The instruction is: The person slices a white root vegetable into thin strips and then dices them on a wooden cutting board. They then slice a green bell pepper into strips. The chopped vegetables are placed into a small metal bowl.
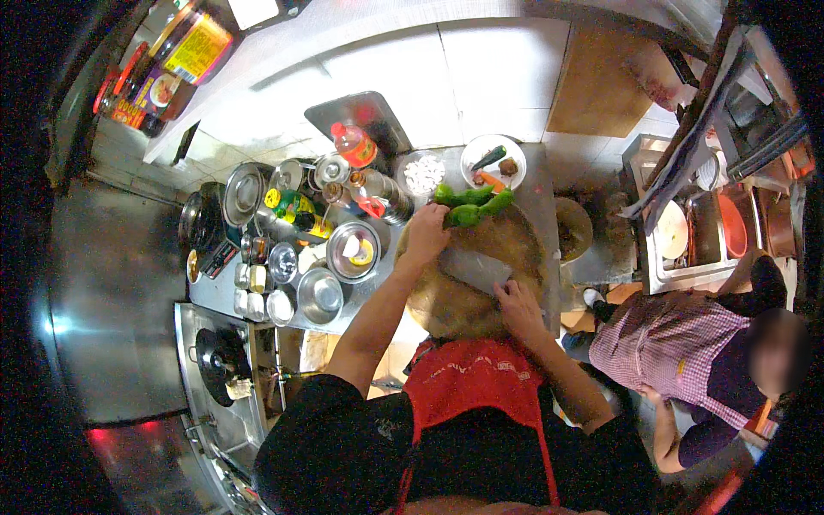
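A thick round wooden chopping board (429,296) is in front of me. Several long green peppers (481,209) lie across its far edge. My left hand (427,236) reaches to their left end, its fingers curled on a green pepper; the fingertips are partly hidden. In my right hand (519,309) is the handle of a cleaver (475,269), its broad blade lying low over the middle of the board and pointing left. Just beyond the peppers stands a white plate (469,157) with a dark green vegetable, a carrot piece and small brown pieces.
Beside the plate is a dish of white pieces (424,174). Bottles (354,146), metal bowls (321,295) and seasoning jars crowd the counter at left. A wok (221,365) sits on a stove at lower left. At right, a person in a checked apron (661,343) stands near a sink (699,273).
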The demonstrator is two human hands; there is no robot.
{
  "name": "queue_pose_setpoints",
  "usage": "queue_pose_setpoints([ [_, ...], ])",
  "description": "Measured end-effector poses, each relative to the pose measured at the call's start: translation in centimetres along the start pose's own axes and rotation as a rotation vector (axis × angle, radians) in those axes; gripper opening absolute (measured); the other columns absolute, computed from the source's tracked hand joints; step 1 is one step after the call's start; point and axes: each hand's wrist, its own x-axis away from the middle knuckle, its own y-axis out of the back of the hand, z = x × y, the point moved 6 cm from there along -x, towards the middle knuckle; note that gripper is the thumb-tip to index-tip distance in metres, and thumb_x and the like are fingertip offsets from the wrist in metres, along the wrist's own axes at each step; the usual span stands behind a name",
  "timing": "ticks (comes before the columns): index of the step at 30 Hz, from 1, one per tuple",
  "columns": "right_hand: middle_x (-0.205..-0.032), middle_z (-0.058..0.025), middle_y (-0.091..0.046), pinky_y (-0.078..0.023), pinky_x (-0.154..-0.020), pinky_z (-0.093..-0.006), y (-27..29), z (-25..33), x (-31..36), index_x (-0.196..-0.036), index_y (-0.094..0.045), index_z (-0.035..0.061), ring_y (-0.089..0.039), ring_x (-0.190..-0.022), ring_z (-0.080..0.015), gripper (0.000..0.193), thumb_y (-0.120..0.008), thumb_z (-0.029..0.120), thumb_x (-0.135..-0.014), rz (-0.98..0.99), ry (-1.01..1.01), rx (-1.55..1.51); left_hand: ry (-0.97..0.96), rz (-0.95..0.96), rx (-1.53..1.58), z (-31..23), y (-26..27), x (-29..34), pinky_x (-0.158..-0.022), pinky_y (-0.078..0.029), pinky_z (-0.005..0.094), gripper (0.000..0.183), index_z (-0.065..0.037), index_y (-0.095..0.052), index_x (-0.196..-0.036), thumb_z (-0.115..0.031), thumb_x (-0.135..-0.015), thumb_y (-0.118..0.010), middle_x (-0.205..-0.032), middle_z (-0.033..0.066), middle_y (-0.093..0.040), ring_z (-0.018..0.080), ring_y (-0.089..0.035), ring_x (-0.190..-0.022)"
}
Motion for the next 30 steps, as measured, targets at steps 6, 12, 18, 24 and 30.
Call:
queue_pose_setpoints([
  [6, -0.114, -0.0197, -0.059, -0.051, -0.087, -0.0475, -1.0, -1.9, -0.8, -0.133, -0.06, 0.0069, -0.059, -0.101, -0.0392, 0.051, -0.063, 0.001, -0.082, 0.088, 0.094, 0.001, 0.421, 0.248, 0.894, 3.8, -3.2, 4.6, -0.09, -0.052, 0.0367, 0.057, -0.007, -0.059, -0.135, -0.013, -0.082, -0.079, -0.117, 0.0075, -0.069, 0.0197, -0.064, -0.105],
  [12, -0.124, -0.0224, -0.061, -0.049, -0.099, -0.0467, 6.0, 0.0, -5.7, -0.126, -0.063, 0.003, -0.06, -0.113, -0.0412, 0.034, -0.064, 0.015, -0.095, -0.095, -0.053, -0.582, 0.405, 0.33, 1.081, -2.0, 1.0, 10.5, -0.102, -0.046, 0.0343, 0.071, -0.006, -0.05, -0.144, -0.008, -0.078, -0.076, -0.131, 0.0072, -0.062, 0.0226, -0.059, -0.119],
  [18, -0.102, -0.0166, -0.069, -0.052, -0.088, -0.0422, 9.7, 5.9, -10.5, -0.107, -0.068, 0.0017, -0.067, -0.099, -0.0343, 0.017, -0.062, 0.013, -0.096, 0.207, 0.231, -0.631, 0.58, 0.711, 1.367, -8.7, 2.9, 15.4, -0.108, -0.044, 0.0374, 0.076, -0.008, -0.048, -0.147, -0.02, -0.078, -0.079, -0.13, 0.0082, -0.062, 0.0213, -0.059, -0.117],
  [24, -0.091, -0.0139, -0.069, -0.053, -0.079, -0.0393, 9.3, 7.0, -11.1, -0.102, -0.067, 0.0056, -0.069, -0.086, -0.0287, 0.014, -0.064, 0.018, -0.096, 0.518, 0.412, -0.653, 0.5, 0.783, 1.144, -9.5, 5.4, 16.2, -0.093, -0.054, 0.036, 0.061, -0.006, -0.059, -0.135, -0.026, -0.081, -0.081, -0.116, 0.0056, -0.07, 0.0193, -0.066, -0.095],
  [30, -0.101, -0.0152, -0.069, -0.054, -0.085, -0.0451, 9.6, 7.0, -5.1, -0.106, -0.068, 0.0063, -0.068, -0.092, -0.035, 0.023, -0.067, 0.026, -0.094, 0.796, 0.444, -0.533, 0.219, 0.743, 0.993, -15.2, 7.4, 17.6, -0.083, -0.053, 0.041, 0.046, -0.005, -0.066, -0.119, -0.023, -0.078, -0.078, -0.1, 0.0133, -0.073, 0.0206, -0.067, -0.091],
])
